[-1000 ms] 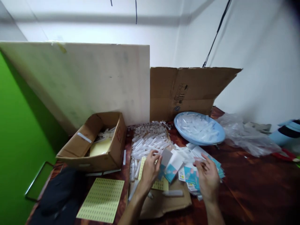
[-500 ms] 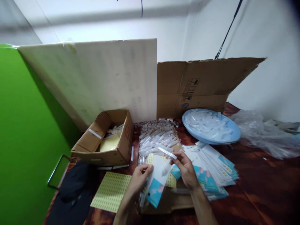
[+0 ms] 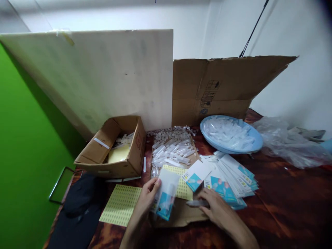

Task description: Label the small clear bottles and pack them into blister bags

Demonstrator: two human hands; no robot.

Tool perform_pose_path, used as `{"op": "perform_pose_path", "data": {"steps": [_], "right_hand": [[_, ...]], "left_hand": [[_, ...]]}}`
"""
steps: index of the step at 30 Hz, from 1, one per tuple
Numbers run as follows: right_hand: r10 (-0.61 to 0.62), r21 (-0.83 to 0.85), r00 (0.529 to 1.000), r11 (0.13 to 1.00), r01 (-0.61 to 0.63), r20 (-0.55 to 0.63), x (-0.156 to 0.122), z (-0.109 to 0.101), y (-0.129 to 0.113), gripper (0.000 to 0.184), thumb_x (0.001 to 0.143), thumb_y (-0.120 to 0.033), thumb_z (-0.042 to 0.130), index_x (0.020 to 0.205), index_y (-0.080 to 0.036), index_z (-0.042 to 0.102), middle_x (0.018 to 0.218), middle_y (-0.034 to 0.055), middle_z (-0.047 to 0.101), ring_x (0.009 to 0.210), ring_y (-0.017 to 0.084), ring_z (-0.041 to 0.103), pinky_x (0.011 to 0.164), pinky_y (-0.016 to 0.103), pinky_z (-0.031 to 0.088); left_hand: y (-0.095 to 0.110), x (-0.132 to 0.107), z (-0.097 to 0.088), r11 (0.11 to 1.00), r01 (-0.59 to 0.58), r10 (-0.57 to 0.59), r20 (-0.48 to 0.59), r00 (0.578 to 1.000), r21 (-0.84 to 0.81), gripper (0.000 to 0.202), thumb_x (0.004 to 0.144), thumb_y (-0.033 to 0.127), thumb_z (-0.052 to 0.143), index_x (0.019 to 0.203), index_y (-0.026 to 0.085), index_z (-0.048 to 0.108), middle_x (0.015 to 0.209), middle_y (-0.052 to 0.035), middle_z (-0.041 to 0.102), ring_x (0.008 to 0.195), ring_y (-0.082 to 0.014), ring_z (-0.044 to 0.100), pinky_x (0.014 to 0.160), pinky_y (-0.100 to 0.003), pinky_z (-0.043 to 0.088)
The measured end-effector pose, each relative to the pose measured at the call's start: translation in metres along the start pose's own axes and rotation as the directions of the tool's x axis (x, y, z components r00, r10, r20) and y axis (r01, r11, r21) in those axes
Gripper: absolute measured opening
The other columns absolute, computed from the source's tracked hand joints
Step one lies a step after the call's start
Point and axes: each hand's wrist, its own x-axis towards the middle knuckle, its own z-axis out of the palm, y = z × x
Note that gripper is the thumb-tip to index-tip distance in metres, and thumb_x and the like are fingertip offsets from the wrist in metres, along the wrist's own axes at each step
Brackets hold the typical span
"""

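My left hand [image 3: 149, 193] pinches a white-and-blue printed card [image 3: 166, 200] by its left edge. A translucent patch on the card's face looks like clear plastic, but blur hides its kind. To the right, my right hand [image 3: 211, 205] is closed on a slim greyish strip-like object [image 3: 193, 203], low over the brown cardboard [image 3: 178, 216]. Motion blur keeps me from telling what that object is. Behind the held card lies a yellow sticker sheet [image 3: 185, 188]. Clear plastic strips [image 3: 173, 152] are heaped beyond it. Another printed card [image 3: 195, 175] rests beside the sheet.
Fanned printed cards [image 3: 233, 180] lie to the right. Behind them is a blue basin [image 3: 255, 143] of clear plastic pieces. A cardboard box [image 3: 138, 152], a second sticker sheet [image 3: 119, 204] and a black cap [image 3: 80, 207] are on the left. Crumpled plastic [image 3: 293, 141] lies far right.
My right hand has let go of the clear strip it held over the card and moved down to the right, onto the greyish object. The left hand still has its card, slightly shifted left.
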Motion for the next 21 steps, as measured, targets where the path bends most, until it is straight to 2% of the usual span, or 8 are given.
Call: {"op": "perform_pose_path", "data": {"steps": [2, 4, 8, 11, 13, 17, 19, 21], "right_hand": [[0.011, -0.118, 1.0, 0.993, -0.013, -0.015, -0.01, 0.005, 0.006, 0.024, 0.075, -0.009, 0.059, 0.091, -0.024, 0.07, 0.097, 0.0074, 0.069, 0.099, 0.031, 0.061, 0.09, 0.044, 0.044], [0.0, -0.09, 0.999, 0.996, -0.003, -0.036, -0.012, 0.004, 0.006, 0.025, 0.08, -0.008, 0.056, 0.093, -0.024, 0.07, 0.098, 0.0073, 0.07, 0.1, 0.03, 0.062, 0.092, 0.045, 0.044], [-0.001, 0.227, 0.976, 0.973, 0.051, -0.216, -0.002, -0.016, -0.009, 0.02, 0.096, -0.027, 0.052, 0.103, -0.026, 0.07, 0.104, 0.007, 0.069, 0.1, 0.026, 0.064, 0.091, 0.038, 0.048], [0.05, 0.432, 0.929, 0.893, 0.122, -0.367, 0.01, -0.031, -0.028, 0.019, 0.095, -0.037, 0.058, 0.1, -0.025, 0.071, 0.107, 0.0085, 0.066, 0.091, 0.024, 0.065, 0.08, 0.034, 0.053], [0.072, 0.576, 0.924, 0.799, 0.172, -0.376, 0.019, -0.031, -0.039, 0.019, 0.09, -0.039, 0.066, 0.1, -0.024, 0.069, 0.105, 0.0088, 0.067, 0.086, 0.022, 0.067, 0.072, 0.031, 0.055], [0.127, 0.772, 0.93, 0.602, 0.203, -0.344, 0.038, -0.014, -0.054, 0.031, 0.078, -0.04, 0.079, 0.1, -0.024, 0.066, 0.087, 0.0051, 0.072, 0.073, 0.021, 0.069, 0.061, 0.028, 0.055], [0.089, 0.774, 0.951, 0.605, 0.186, -0.297, 0.043, -0.007, -0.06, 0.023, 0.082, -0.041, 0.075, 0.095, -0.023, 0.069, 0.087, 0.0057, 0.073, 0.068, 0.019, 0.067, 0.059, 0.028, 0.054], [-0.039, 0.717, 0.978, 0.674, 0.179, -0.207, 0.043, -0.005, -0.065, 0.02, 0.09, -0.04, 0.065, 0.093, -0.022, 0.074, 0.102, 0.0092, 0.073, 0.084, 0.023, 0.069, 0.073, 0.032, 0.056]], "left_hand": [[0.0, -0.002, -0.004, 1.0, 0.0, 0.0, 0.017, 1.0, -0.001, 0.044, 0.083, 0.057, 0.066, 0.084, 0.014, 0.067, 0.073, 0.0006, 0.057, 0.066, -0.0129, 0.046, 0.057, -0.02, 0.036], [0.0, -0.005, -0.007, 0.999, -0.03, 0.03, 0.036, 0.999, 0.015, 0.041, 0.086, 0.055, 0.064, 0.084, 0.014, 0.067, 0.074, 0.0002, 0.057, 0.069, -0.0133, 0.048, 0.059, -0.02, 0.037], [0.007, -0.012, -0.01, 0.993, -0.085, 0.072, 0.139, 0.988, 0.088, 0.039, 0.089, 0.052, 0.062, 0.084, 0.014, 0.069, 0.077, -0.0009, 0.06, 0.072, -0.0144, 0.049, 0.063, -0.021, 0.039], [0.014, -0.016, -0.008, 0.985, -0.103, 0.07, 0.231, 0.97, 0.135, 0.039, 0.091, 0.051, 0.06, 0.087, 0.013, 0.07, 0.08, -0.002, 0.062, 0.074, -0.0154, 0.051, 0.065, -0.022, 0.039], [0.017, -0.017, -0.006, 0.981, -0.118, 0.075, 0.265, 0.961, 0.152, 0.04, 0.092, 0.051, 0.058, 0.087, 0.013, 0.07, 0.082, -0.0023, 0.062, 0.075, -0.0158, 0.052, 0.066, -0.022, 0.04], [0.017, -0.019, -0.004, 0.973, -0.15, 0.097, 0.282, 0.955, 0.173, 0.041, 0.094, 0.051, 0.055, 0.085, 0.013, 0.069, 0.08, -0.0016, 0.06, 0.077, -0.0157, 0.052, 0.067, -0.021, 0.039], [0.017, -0.022, -0.004, 0.972, -0.153, 0.102, 0.269, 0.958, 0.178, 0.042, 0.094, 0.052, 0.055, 0.083, 0.013, 0.067, 0.077, -0.0006, 0.058, 0.074, -0.0149, 0.05, 0.065, -0.021, 0.038], [0.017, -0.024, -0.006, 0.974, -0.144, 0.097, 0.245, 0.965, 0.178, 0.044, 0.093, 0.053, 0.055, 0.081, 0.013, 0.066, 0.074, 0.0003, 0.055, 0.071, -0.0139, 0.048, 0.063, -0.021, 0.037]]}}
